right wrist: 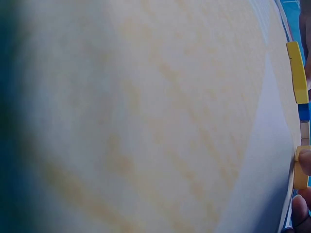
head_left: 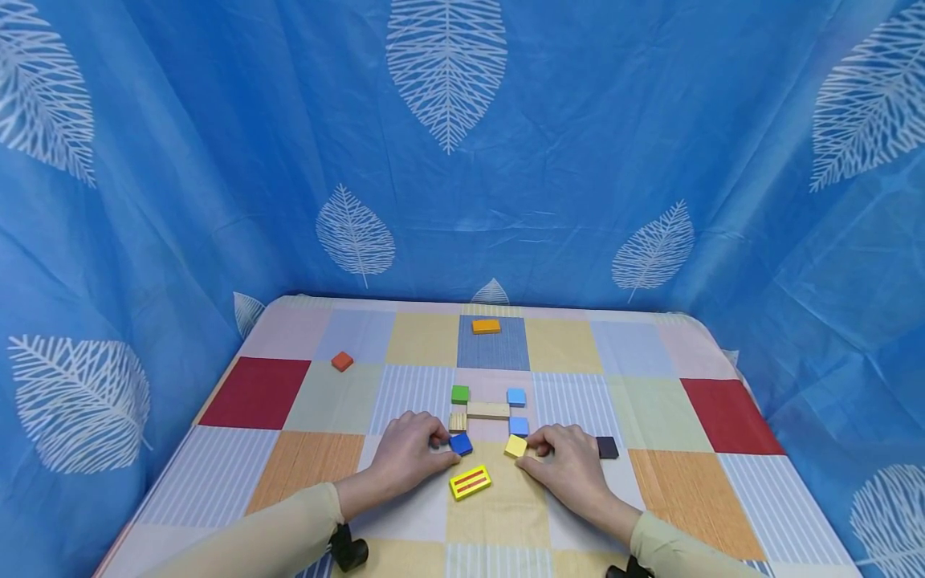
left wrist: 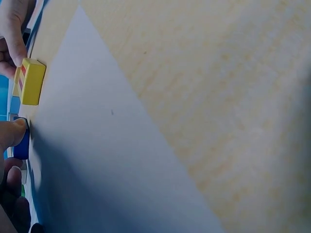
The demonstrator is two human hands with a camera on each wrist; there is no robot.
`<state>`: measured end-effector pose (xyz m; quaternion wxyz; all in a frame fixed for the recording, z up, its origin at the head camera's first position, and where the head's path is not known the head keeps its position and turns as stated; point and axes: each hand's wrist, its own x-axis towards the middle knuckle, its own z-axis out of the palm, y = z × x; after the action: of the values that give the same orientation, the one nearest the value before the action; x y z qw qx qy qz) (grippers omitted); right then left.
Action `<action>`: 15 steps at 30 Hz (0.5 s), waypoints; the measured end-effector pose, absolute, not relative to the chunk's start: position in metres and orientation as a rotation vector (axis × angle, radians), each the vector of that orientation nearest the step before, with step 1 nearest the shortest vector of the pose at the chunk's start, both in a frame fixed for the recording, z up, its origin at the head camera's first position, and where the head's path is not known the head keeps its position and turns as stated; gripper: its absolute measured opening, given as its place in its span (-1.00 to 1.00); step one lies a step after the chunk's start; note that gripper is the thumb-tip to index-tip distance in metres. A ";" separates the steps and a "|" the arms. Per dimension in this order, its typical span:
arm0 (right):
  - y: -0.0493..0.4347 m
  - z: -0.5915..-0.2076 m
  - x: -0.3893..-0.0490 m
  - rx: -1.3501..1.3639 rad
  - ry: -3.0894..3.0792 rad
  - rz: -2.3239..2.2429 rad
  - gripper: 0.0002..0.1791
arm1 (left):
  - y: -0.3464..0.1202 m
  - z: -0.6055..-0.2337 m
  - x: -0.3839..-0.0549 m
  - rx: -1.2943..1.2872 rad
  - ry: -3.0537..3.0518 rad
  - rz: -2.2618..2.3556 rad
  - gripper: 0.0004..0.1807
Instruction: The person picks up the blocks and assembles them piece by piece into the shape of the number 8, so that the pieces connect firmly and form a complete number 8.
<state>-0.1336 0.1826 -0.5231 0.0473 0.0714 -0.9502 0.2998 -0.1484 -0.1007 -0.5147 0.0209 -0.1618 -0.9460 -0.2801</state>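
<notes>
My left hand [head_left: 412, 451] pinches a dark blue block [head_left: 461, 444] between thumb and fingers, low over the cloth. In the left wrist view the thumb presses the face of that blue block [left wrist: 21, 141]. Opposite it, my right hand [head_left: 567, 466] pinches a plain yellow block [head_left: 515, 446]. Just beyond both hands lies a small arrangement: a long natural wood block [head_left: 487, 410] in the middle, a green block [head_left: 460, 394] and a striped wood block [head_left: 458, 422] at its left, a light blue block [head_left: 516, 396] and a blue block [head_left: 518, 426] at its right.
A yellow block with red stripes [head_left: 470, 482] lies between the wrists, nearer me. A black block [head_left: 607, 447] sits beside the right hand. Farther off are a red-orange block [head_left: 342, 361] at left and an orange block [head_left: 486, 327] near the back edge. Blue curtains [head_left: 462, 201] surround the table.
</notes>
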 end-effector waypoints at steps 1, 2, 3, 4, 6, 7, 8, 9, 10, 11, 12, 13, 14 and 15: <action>0.183 -0.523 -0.133 0.219 -2.896 0.916 -0.75 | -0.100 -0.515 -0.148 -0.503 -2.934 -0.870 -0.69; 0.183 -0.523 -0.133 0.221 -2.892 0.917 -0.75 | -0.100 -0.515 -0.148 -0.502 -2.935 -0.870 -0.69; 0.182 -0.523 -0.133 0.223 -2.888 0.917 -0.75 | -0.100 -0.514 -0.148 -0.503 -2.936 -0.872 -0.69; 0.182 -0.523 -0.133 0.226 -2.883 0.919 -0.74 | -0.100 -0.514 -0.148 -0.504 -2.937 -0.875 -0.69; 0.182 -0.523 -0.132 0.237 -2.872 0.914 -0.74 | -0.099 -0.514 -0.148 -0.504 -2.940 -0.876 -0.69; 0.182 -0.523 -0.132 0.238 -2.870 0.915 -0.74 | -0.099 -0.514 -0.148 -0.504 -2.940 -0.878 -0.69; 0.182 -0.524 -0.132 0.238 -2.870 0.913 -0.74 | -0.099 -0.513 -0.148 -0.504 -2.942 -0.881 -0.69; 0.182 -0.523 -0.132 0.236 -2.872 0.915 -0.74 | -0.099 -0.513 -0.148 -0.502 -2.943 -0.885 -0.69; 0.182 -0.523 -0.132 0.234 -2.875 0.917 -0.74 | -0.099 -0.513 -0.148 -0.501 -2.944 -0.887 -0.69; 0.182 -0.524 -0.132 0.232 -2.879 0.919 -0.74 | -0.099 -0.513 -0.148 -0.500 -2.946 -0.889 -0.69; 0.182 -0.523 -0.132 0.224 -2.886 0.925 -0.74 | -0.099 -0.513 -0.148 -0.498 -2.947 -0.893 -0.69; 0.182 -0.523 -0.132 0.225 -2.887 0.927 -0.74 | -0.099 -0.513 -0.148 -0.497 -2.948 -0.895 -0.69; 0.182 -0.523 -0.133 0.228 -2.886 0.928 -0.74 | -0.099 -0.512 -0.148 -0.497 -2.948 -0.896 -0.69; 0.182 -0.523 -0.133 0.230 -2.884 0.931 -0.74 | -0.099 -0.512 -0.148 -0.496 -2.947 -0.896 -0.69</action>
<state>-0.1326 0.1823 -0.5226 0.0510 0.0755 -0.9477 0.3060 -0.1477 -0.0986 -0.5122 0.0108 -0.1590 -0.9445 -0.2873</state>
